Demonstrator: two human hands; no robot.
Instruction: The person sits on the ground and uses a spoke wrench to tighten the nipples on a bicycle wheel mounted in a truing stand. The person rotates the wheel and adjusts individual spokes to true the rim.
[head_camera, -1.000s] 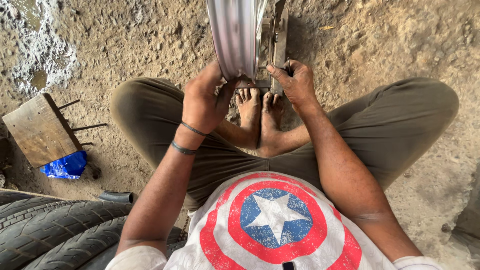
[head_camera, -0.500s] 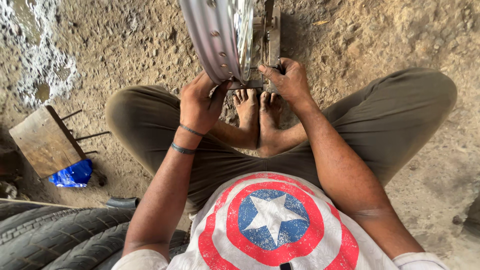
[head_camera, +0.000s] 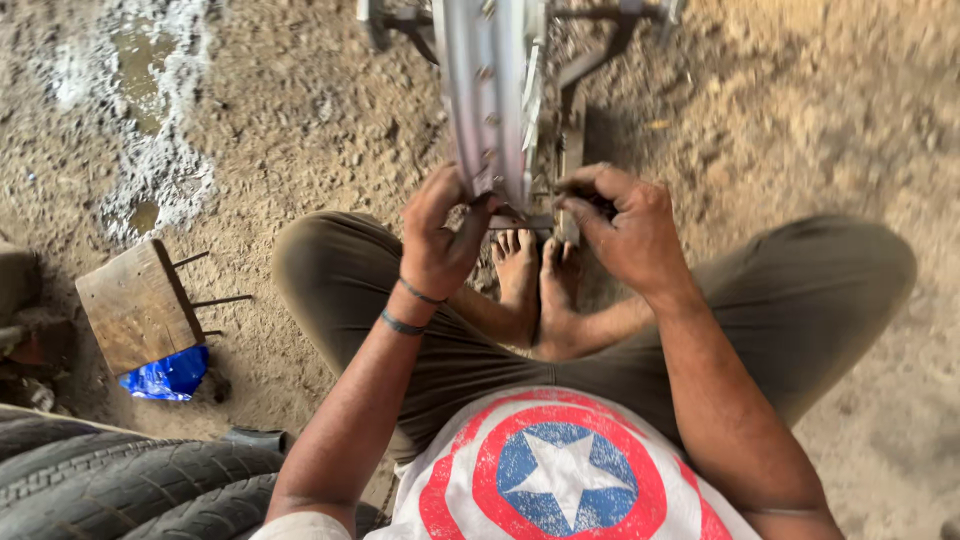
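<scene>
Below, my left hand (head_camera: 440, 235) grips the metal rim (head_camera: 490, 100), upright on the dirt floor (head_camera: 300, 110) before my feet (head_camera: 540, 285). My right hand (head_camera: 625, 225) pinches something small; I cannot tell what. Rigid, probably heavy, the rim is best held at its edges.

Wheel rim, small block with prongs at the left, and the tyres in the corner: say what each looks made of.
Wheel rim: metal, probably steel or alloy, judging by its bright silvery sheen and spoke holes. Block: wood, going by the brown grain and rough worn edges; its thin dark prongs look like metal. Tyres: black rubber, matt, with moulded tread grooves.
</scene>
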